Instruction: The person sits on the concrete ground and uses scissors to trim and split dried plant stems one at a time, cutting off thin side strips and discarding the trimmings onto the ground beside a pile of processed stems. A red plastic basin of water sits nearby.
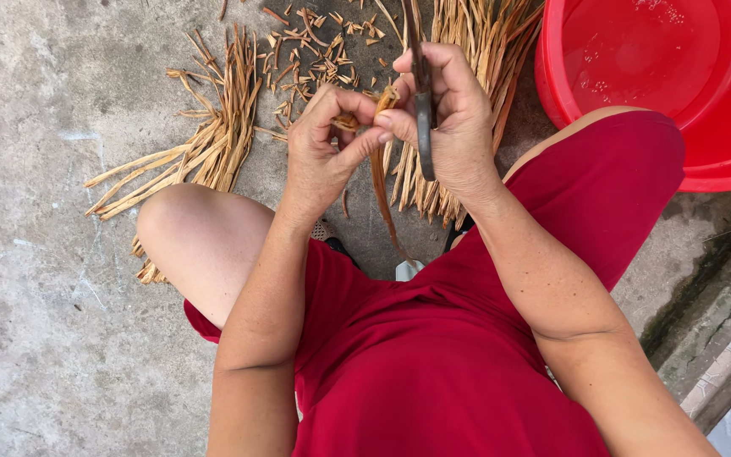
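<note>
Both hands [382,127] pinch a reed strip [380,182], its tip hidden.

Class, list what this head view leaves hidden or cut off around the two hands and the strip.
- Knife blade tip: cut off by the top edge.
- Left hand palm: turned away.
- Strip top end: covered by both thumbs.
- Red basin: cut by the right edge.

Outdoor home yard used for handcraft work

A bare concrete floor [35,338] is seen, strewn with dried plant strips [213,144] and cut scraps [315,51]; a red plastic basin [636,59] is set beside a drain gutter [704,279].
</note>
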